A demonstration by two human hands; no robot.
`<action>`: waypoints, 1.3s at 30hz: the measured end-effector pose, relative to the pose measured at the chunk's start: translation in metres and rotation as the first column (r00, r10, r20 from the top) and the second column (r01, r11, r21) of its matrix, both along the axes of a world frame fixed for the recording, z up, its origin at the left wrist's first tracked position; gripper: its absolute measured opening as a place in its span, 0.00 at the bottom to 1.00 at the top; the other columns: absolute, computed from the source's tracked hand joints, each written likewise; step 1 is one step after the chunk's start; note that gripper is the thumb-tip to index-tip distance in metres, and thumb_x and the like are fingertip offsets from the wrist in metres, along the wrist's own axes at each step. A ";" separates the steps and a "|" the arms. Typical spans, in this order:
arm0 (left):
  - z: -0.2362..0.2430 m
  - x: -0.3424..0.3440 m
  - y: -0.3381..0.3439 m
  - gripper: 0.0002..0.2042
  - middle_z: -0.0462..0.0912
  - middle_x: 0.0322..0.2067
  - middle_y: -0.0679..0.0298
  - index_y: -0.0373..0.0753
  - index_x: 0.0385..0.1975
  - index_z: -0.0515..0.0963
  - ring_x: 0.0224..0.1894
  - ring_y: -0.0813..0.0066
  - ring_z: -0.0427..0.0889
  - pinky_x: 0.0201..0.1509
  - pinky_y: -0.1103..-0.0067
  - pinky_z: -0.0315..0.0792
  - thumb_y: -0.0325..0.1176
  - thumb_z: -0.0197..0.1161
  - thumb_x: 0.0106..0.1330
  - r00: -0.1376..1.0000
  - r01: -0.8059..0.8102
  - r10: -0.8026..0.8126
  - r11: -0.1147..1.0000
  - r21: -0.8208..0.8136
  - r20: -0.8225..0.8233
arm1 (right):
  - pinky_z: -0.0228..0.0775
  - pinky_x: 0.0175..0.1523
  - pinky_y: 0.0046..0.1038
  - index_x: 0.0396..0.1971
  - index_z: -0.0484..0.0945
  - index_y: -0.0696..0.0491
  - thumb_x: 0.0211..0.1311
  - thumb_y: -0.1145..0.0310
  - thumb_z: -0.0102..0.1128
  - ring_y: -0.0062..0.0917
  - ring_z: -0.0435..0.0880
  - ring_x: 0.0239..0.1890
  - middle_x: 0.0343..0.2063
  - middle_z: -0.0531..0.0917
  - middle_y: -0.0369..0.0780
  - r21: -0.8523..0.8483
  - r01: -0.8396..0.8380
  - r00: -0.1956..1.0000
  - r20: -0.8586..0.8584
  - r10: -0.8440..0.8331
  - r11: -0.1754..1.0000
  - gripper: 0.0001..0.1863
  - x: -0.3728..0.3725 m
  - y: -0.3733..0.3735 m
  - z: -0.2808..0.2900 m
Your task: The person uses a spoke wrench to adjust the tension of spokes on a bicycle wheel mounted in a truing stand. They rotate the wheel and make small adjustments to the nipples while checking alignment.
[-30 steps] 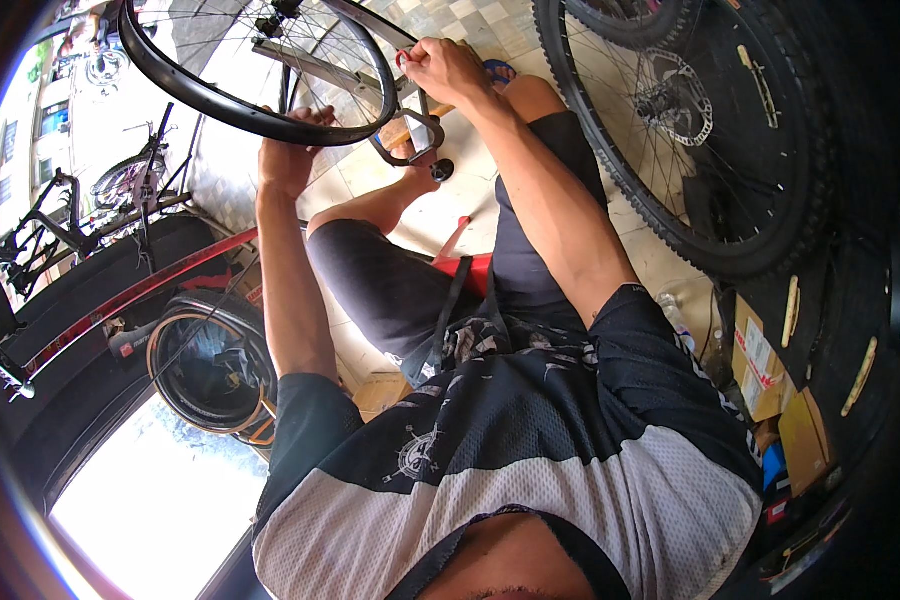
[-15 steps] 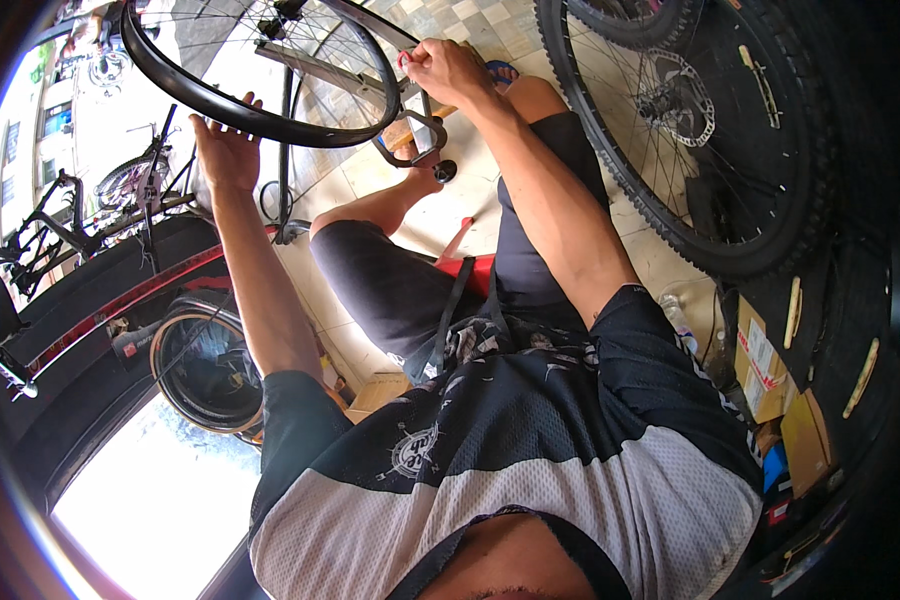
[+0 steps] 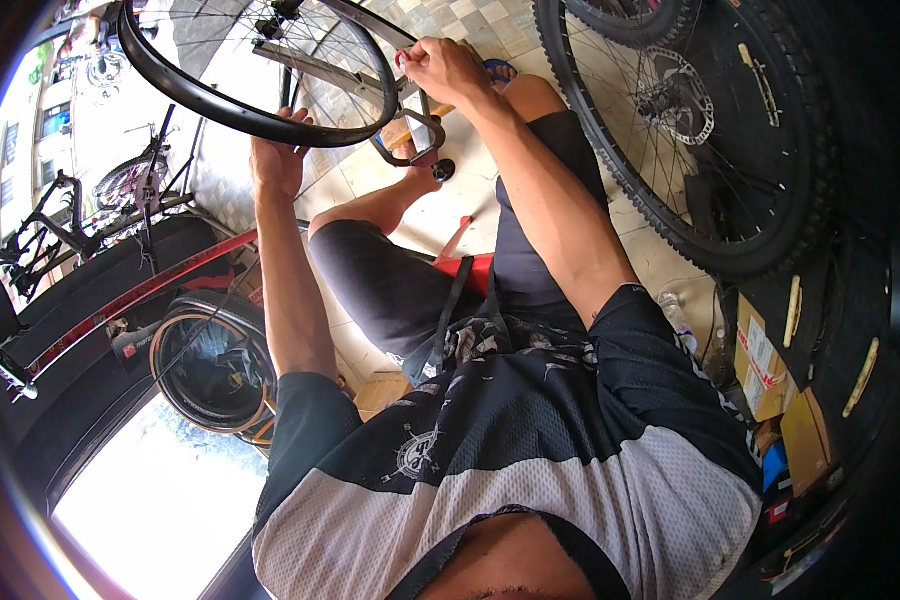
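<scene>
A bare black bicycle wheel rim (image 3: 205, 108) with thin spokes stands in a grey metal wheel stand (image 3: 315, 66) before me. My left hand (image 3: 279, 167) is at the near lower part of the rim, its fingers bent around the edge and touching it. Beside the rim's right side, my right hand (image 3: 448, 72) pinches a small red tool (image 3: 402, 60); its exact kind is mostly hidden by the fingers. The stand's curved arm (image 3: 425, 140) sits below the right hand, close to my leg.
At the right stands a large wheel with a knobby tyre (image 3: 590, 150) and a disc rotor (image 3: 682, 97). Cardboard boxes (image 3: 760, 365) lie lower right. On the left are a red bicycle frame tube (image 3: 120, 312), another wheel (image 3: 162, 375) and several bicycle parts.
My left hand has moved right along the lower rim, and its fingers have gone from spread to bent around it. The right hand has barely moved.
</scene>
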State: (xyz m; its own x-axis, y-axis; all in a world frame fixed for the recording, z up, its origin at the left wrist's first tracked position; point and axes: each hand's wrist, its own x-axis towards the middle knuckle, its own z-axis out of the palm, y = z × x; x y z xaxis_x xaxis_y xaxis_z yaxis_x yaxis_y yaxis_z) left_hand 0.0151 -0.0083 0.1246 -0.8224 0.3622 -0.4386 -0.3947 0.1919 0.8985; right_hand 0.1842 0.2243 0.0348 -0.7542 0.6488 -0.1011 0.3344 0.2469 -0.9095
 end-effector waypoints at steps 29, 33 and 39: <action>-0.026 0.007 -0.005 0.37 0.79 0.55 0.52 0.37 0.59 0.70 0.57 0.58 0.77 0.61 0.63 0.66 0.68 0.40 0.73 0.993 0.115 -0.114 0.993 -0.026 0.025 | 0.78 0.45 0.33 0.37 0.85 0.54 0.59 0.56 0.67 0.33 0.88 0.36 0.33 0.89 0.41 0.001 -0.008 1.000 -0.015 0.008 1.000 0.16 0.001 0.001 0.000; -0.025 0.010 -0.004 0.31 0.79 0.54 0.52 0.36 0.60 0.69 0.53 0.61 0.79 0.54 0.68 0.67 0.60 0.45 0.75 0.996 0.080 -0.080 0.997 0.002 0.037 | 0.78 0.45 0.33 0.36 0.85 0.55 0.58 0.57 0.67 0.33 0.88 0.36 0.33 0.89 0.41 0.006 -0.004 0.999 -0.045 0.004 1.000 0.16 0.002 0.001 0.000; -0.024 0.014 -0.001 0.32 0.79 0.54 0.51 0.34 0.60 0.69 0.51 0.62 0.80 0.49 0.71 0.68 0.61 0.46 0.75 0.997 0.062 -0.062 0.998 0.004 0.054 | 0.78 0.45 0.33 0.36 0.85 0.55 0.59 0.57 0.66 0.33 0.89 0.36 0.32 0.89 0.42 -0.004 -0.015 0.999 -0.040 0.015 1.000 0.16 0.003 0.002 0.001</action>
State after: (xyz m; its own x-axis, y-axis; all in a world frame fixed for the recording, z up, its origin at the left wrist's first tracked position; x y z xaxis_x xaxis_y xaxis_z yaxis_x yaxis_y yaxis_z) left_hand 0.0294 -0.0090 0.1010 -0.7738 0.4125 -0.4807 -0.4298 0.2157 0.8768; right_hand 0.1875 0.2268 0.0359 -0.7674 0.6370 -0.0731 0.2938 0.2480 -0.9231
